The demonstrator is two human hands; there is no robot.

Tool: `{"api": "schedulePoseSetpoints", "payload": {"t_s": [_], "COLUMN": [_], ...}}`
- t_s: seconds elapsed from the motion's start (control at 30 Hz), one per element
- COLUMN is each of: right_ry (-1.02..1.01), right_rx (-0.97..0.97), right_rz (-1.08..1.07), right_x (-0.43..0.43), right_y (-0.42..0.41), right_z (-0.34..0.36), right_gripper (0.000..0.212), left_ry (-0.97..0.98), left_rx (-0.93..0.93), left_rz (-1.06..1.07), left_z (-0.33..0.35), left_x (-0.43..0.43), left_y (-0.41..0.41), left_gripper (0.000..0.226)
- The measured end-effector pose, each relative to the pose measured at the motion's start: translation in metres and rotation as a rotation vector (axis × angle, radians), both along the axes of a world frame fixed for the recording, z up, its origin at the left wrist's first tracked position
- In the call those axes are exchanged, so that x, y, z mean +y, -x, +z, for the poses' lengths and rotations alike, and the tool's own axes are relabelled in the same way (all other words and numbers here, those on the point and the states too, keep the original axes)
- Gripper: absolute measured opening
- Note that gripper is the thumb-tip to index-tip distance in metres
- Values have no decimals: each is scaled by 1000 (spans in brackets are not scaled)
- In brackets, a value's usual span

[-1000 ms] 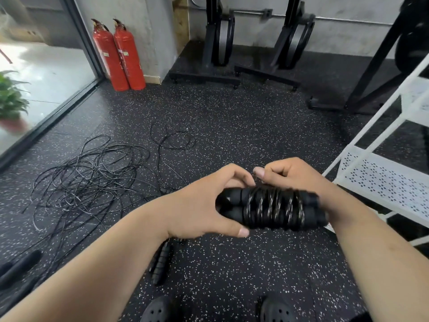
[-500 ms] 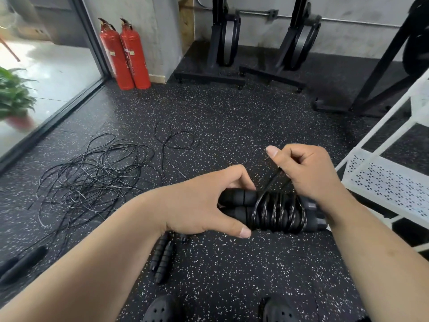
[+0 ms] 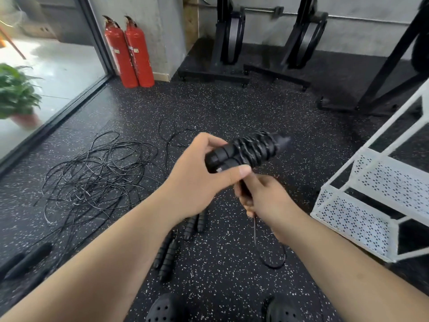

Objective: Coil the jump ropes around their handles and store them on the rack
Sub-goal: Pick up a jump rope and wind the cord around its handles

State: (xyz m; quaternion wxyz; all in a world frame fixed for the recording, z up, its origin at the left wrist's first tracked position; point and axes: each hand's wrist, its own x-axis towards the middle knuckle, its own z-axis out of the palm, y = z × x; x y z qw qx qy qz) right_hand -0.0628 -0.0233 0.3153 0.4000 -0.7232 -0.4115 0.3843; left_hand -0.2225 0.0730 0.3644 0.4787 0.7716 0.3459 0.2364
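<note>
Your left hand (image 3: 197, 182) grips paired black ribbed handles (image 3: 248, 151), cord-wound, tilted up-right above floor (image 3: 232, 108). Your right hand (image 3: 267, 201), fingers curled, pinches loose black rope tail (image 3: 271, 263) just below. White perforated metal rack (image 3: 352, 219) near, right.

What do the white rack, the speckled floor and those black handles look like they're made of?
The rack looks like white-painted sheet metal: thin panels with rows of punched holes. The floor seems to be rubber matting: matte black with pale flecks. The handles look like matte black foam or rubber, ribbed; which one I cannot tell.
</note>
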Motion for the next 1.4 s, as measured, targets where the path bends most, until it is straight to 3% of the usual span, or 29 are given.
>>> {"api": "schedulePoseSetpoints", "payload": {"t_s": [0.07,0.17,0.3,0.4,0.53,0.63,0.8,0.87,0.93,1.13,1.3,1.4], "right_ry": [24,73,55,36,-62,-139,-119,-128,-109,-200,-354,-393], "right_rx": [-90,-376,-781,-892,-846,-644,-407,-341,-261,-284,-284,-324], "right_rz": [137,313,370,367,376,327,224,235,272,101,-119,-226], "right_x": [0,-3,-10,-13,-18,-25,-29,-29,-30,-26,-20,-17], "right_y": [8,11,5,-14,-41,-56,-70,-71,-69,-57,-41,-33], "right_z": [1,1,14,30,38,42,42,42,42,36,37,35], "right_gripper": [36,17,25,32,44,33,25,26,27,34,28,27], "left_ry": [-59,-125,-271,-329,-328,-281,-86,-59,-52,39,305,407], "left_rx": [76,185,332,460,571,593,365,297,254,35,-232,-211], "left_rz": [113,169,137,55,-138,-270,-417,-465,-476,-267,-24,157], "left_z": [-9,-21,-31,-32,-30,-31,-25,-19,-15,-19,-27,-31], "left_x": [8,14,20,23,15,7,-3,-3,-2,6,-9,-22], "left_y": [0,1,0,1,-4,-8,-14,-15,-14,-10,-24,-36], "left_gripper": [50,51,50,48,44,45,41,27,28,52,42,26]}}
